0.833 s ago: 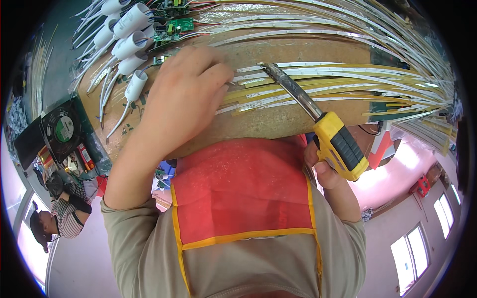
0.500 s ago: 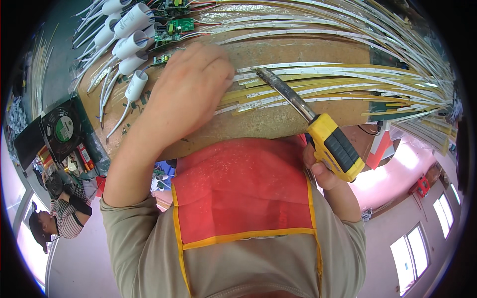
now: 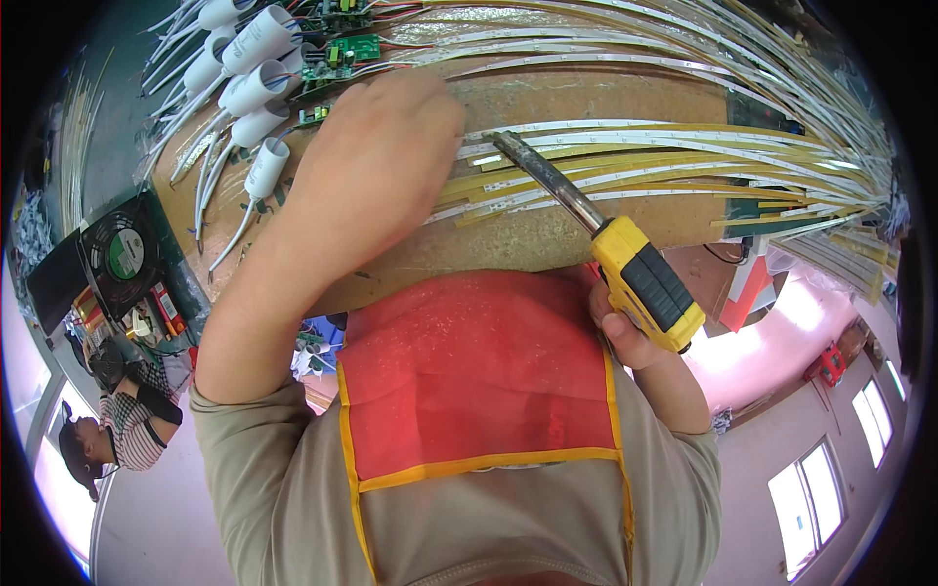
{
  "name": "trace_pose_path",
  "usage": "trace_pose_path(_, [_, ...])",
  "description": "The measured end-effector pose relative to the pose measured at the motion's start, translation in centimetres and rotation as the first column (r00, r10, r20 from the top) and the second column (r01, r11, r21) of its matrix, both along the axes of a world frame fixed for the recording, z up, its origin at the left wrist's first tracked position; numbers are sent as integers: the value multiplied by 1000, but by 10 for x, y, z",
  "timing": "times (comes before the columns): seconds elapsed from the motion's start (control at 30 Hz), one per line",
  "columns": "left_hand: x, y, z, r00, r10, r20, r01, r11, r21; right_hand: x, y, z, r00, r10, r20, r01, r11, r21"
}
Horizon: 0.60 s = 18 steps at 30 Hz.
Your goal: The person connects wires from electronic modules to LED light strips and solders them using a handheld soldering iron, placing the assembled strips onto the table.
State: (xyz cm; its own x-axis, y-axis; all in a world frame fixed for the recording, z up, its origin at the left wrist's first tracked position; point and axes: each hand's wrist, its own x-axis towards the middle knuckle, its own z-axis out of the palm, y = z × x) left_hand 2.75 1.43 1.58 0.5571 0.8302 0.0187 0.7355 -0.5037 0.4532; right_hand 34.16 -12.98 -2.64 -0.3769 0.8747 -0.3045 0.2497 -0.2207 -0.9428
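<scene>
My right hand (image 3: 627, 337) is wrapped round the yellow and black handle of a soldering gun (image 3: 650, 278). Its metal barrel slants up and left, the dark tip close beside my left hand at the ends of white LED strips (image 3: 635, 142). My left hand (image 3: 391, 146) is closed over the brown work board (image 3: 576, 103), back of the hand upward. Its fingertips are hidden, so I cannot make out what they pinch. Just beyond it, small green circuit boards (image 3: 342, 57) are wired to other LED strips. A small board (image 3: 313, 116) shows beside my left wrist.
White plastic cylinders (image 3: 262, 39) with trailing wires crowd the board's far left. More strips bundle together at the right (image 3: 860, 156). At left stand a black fan (image 3: 125, 252) and small boxes (image 3: 168, 308). A person in a striped shirt (image 3: 137, 430) is farther off at left.
The soldering gun and my right hand have shifted slightly left and up, bringing the tip nearer my left hand. My left hand has moved up a little and stays closed.
</scene>
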Motion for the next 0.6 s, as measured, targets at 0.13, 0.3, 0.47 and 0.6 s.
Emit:
trace_pose_path(0.13, [2,6,2,998,-37,-50,37,999,4,-3,-1,1,995,-83,-61,81,996,-28])
trace_pose_path(0.3, [7,11,3,990,-89,-108,91,996,15,-2,0,0,998,-62,-15,63,997,45])
trace_pose_path(0.47, [11,11,4,993,-76,-94,76,997,-1,0,1,-2,999,18,40,-21,997,69])
trace_pose_path(0.6, [14,9,4,996,-43,-81,45,999,18,0,1,-3,999,8,33,-11,997,70])
